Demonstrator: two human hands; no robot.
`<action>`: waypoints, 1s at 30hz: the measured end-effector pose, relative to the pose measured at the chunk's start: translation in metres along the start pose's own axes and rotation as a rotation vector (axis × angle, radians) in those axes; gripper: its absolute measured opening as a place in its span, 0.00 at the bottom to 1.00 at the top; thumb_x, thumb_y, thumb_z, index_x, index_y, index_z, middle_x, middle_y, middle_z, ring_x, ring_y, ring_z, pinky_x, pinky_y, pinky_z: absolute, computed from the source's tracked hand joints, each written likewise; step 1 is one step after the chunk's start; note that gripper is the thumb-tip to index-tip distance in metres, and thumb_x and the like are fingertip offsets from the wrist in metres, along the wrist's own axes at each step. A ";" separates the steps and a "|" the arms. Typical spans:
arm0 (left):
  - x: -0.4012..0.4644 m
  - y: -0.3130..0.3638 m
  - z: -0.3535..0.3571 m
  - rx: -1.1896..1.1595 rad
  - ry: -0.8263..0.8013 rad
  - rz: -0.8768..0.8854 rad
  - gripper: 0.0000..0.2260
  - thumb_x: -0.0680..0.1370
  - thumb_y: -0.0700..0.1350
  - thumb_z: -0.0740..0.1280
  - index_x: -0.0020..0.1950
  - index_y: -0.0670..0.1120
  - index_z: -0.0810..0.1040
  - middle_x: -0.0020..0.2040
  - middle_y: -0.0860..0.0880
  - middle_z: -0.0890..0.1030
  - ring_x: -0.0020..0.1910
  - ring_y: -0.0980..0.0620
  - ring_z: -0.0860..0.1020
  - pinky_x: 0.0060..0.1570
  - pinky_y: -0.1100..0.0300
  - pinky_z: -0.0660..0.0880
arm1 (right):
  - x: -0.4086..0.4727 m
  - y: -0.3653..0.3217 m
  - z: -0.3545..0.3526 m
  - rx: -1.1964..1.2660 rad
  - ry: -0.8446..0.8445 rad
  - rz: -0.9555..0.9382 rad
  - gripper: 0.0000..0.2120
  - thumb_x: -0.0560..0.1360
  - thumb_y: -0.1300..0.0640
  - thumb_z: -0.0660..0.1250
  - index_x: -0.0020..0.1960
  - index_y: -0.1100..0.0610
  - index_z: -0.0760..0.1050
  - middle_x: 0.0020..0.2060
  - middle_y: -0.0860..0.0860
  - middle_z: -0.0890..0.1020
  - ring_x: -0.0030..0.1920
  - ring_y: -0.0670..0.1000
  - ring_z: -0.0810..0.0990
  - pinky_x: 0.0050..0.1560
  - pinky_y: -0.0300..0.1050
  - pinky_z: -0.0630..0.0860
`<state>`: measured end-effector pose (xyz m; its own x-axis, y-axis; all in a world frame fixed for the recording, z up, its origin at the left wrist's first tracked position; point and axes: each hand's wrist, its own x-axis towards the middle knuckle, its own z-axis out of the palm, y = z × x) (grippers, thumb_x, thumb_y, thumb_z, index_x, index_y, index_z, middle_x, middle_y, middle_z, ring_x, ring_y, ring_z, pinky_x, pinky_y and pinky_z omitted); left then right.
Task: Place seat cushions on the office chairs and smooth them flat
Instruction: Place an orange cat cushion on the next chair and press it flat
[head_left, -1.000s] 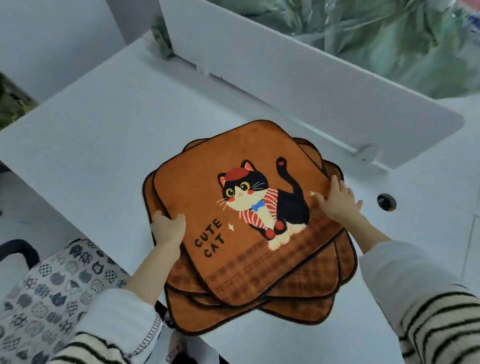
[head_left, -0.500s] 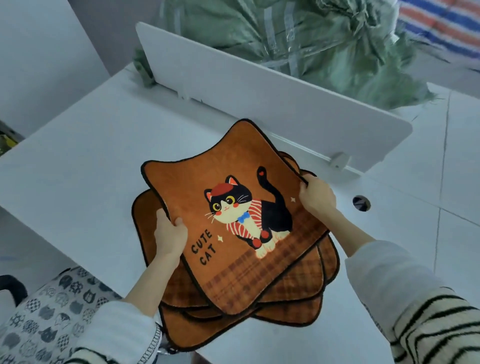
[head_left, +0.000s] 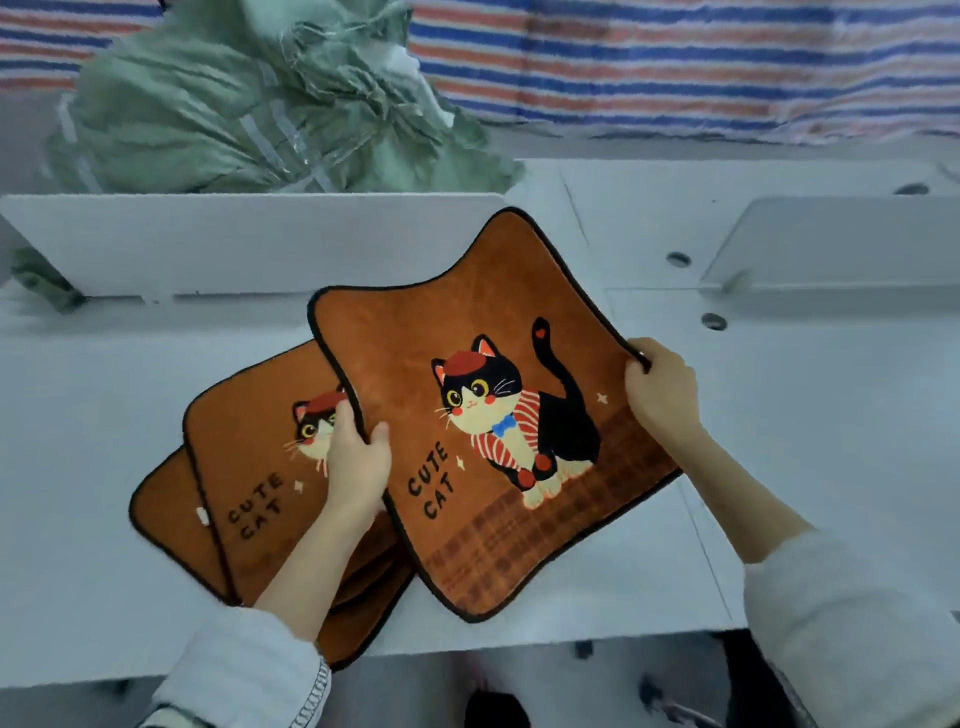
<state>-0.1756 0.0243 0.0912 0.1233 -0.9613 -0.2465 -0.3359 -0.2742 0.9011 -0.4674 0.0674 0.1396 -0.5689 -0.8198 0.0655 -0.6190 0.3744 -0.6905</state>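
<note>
I hold an orange seat cushion (head_left: 415, 364) printed with a black cat and the words CUTE CAT above the white desk (head_left: 93, 415). My left hand (head_left: 358, 462) grips its left edge, thumb on top. My right hand (head_left: 662, 395) grips its right edge, fingers curled round the black piping. The cushion is lifted and shifted right of the stack of matching cushions (head_left: 244, 467), which lies on the desk under my left forearm. No office chair is in view.
A white divider panel (head_left: 249, 239) stands along the desk's far edge, with a green sack (head_left: 249, 104) behind it. A second panel (head_left: 841, 244) stands at the right. Cable holes (head_left: 714, 321) dot the desk. A striped tarp (head_left: 675, 62) hangs at the back.
Both hands closed on the top cushion's edges, lifted it off the stack and carried it right. My view swung up and right; the patterned chair seat at lower left left the frame.
</note>
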 end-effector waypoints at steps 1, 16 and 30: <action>-0.012 -0.002 0.014 0.014 -0.052 0.011 0.22 0.81 0.46 0.59 0.74 0.52 0.59 0.72 0.49 0.67 0.70 0.45 0.67 0.66 0.42 0.68 | -0.018 0.016 -0.022 0.012 0.050 0.034 0.16 0.76 0.63 0.55 0.58 0.55 0.76 0.43 0.51 0.80 0.41 0.53 0.77 0.41 0.42 0.69; -0.280 0.042 0.251 0.141 -0.823 0.325 0.10 0.81 0.41 0.58 0.60 0.53 0.67 0.52 0.55 0.76 0.54 0.52 0.76 0.59 0.49 0.75 | -0.244 0.273 -0.265 0.002 0.642 0.676 0.16 0.78 0.61 0.54 0.60 0.55 0.75 0.47 0.55 0.82 0.43 0.56 0.79 0.42 0.47 0.74; -0.437 -0.062 0.498 0.629 -1.011 0.197 0.19 0.79 0.40 0.57 0.69 0.49 0.63 0.54 0.45 0.78 0.51 0.44 0.78 0.54 0.51 0.75 | -0.278 0.531 -0.304 -0.093 0.465 1.011 0.14 0.79 0.60 0.53 0.59 0.55 0.74 0.52 0.56 0.81 0.51 0.61 0.78 0.45 0.47 0.70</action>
<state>-0.6735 0.4474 -0.0348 -0.6736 -0.4988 -0.5455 -0.6974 0.1844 0.6926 -0.8025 0.6259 -0.0264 -0.9690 0.1147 -0.2188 0.2157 0.8244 -0.5232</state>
